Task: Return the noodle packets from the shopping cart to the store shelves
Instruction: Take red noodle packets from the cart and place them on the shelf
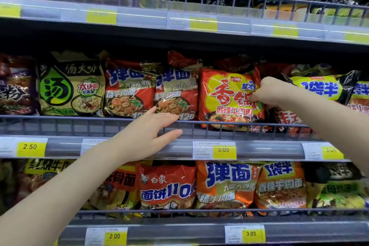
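My right hand (273, 92) pinches the right edge of a red and yellow noodle packet (229, 98), thumb and curled fingers clamped on the wrapper. The packet stands upright on the middle shelf (259, 152), behind the wire rail (79, 119), its face towards me and its long axis running up and down with a slight lean. Big red characters 香锅 sit on its yellow patch, with 麻辣牛肉面 in a band beneath and a blue badge at the top right that I can only partly read.

My left hand (151, 128) is open, fingers straight and together, resting along the rail just below two matching red and gold packets (151, 92), both marked 弹面 in blue with "120" near the bottom. Left of those stands one green and yellow packet (69, 88) reading 汤大师 and 大块面.

To the right of my packet is a yellow and blue one (319, 88); its writing is cut off by my arm.

Price tags on the middle shelf's strip read 2.50 (30, 147) and 3.00 (223, 150); a third at the right is too blurred to be sure of. On the lower shelf I read 白象 面饼110克 on a red packet (167, 187), and tags of 2.00 and 3.00 below.
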Available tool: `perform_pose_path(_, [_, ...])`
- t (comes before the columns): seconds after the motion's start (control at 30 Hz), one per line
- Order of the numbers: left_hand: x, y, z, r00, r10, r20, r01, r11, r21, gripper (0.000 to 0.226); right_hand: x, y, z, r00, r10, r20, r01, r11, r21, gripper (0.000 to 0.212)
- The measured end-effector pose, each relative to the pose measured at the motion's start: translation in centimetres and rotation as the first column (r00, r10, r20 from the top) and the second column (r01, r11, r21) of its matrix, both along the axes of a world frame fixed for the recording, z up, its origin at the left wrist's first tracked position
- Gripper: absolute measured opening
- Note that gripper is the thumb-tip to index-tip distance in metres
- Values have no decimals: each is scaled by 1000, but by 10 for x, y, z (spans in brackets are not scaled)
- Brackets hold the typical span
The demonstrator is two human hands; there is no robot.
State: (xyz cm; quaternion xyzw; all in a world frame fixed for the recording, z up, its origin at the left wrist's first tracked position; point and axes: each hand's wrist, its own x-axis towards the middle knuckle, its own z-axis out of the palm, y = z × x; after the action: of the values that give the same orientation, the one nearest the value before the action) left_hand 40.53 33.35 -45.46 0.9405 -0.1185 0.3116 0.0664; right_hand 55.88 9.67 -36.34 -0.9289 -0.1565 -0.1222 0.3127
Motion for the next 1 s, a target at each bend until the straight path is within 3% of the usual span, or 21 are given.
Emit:
perform_pose_path(0.1, [0, 0, 0, 1000, 1, 0, -1, 1000, 7, 53, -4, 0, 3, 988, -87, 125, 105, 984, -142, 27])
perform_pose_path(0.27, [1, 1, -1, 1000, 2, -5, -2, 1000, 9, 54, -3, 1, -2, 950, -158, 270, 210, 961, -177, 37])
perform_pose_path(0.33, [1, 1, -1, 1000, 6, -13, -6, 1000, 11, 54, -4, 3, -8, 926, -166, 340, 231, 959, -162, 32])
perform_pose_path(0.43, [1, 1, -1, 1000, 12, -26, -12, 1000, 15, 54, -11, 9, -18, 852, -166, 497, 303, 930, -209, 8])
perform_pose_path(0.57, [0, 0, 0, 999, 22, -33, -22, 1000, 21, 54, -13, 14, -30, 728, -148, 669, 472, 817, -333, 57])
perform_pose_path(0.67, [0, 0, 0, 999, 23, -46, -22, 999, 27, 55, -15, 11, -35, 665, 8, 747, 517, 718, -467, 66])
perform_pose_path(0.77, [1, 1, 0, 998, 32, -59, -30, 999, 35, 55, -21, 13, -38, 709, 144, 690, 394, 731, -557, 55])
perform_pose_path(0.87, [3, 3, 0, 996, 44, -73, -41, 998, 41, 56, -38, 20, -40, 778, 261, 572, 116, 835, -538, 31])
perform_pose_path(1.0, [6, 9, 0, 994, 32, -109, -29, 999, 33, 61, -63, 35, -48, 842, 379, 384, -214, 888, -408, 44])
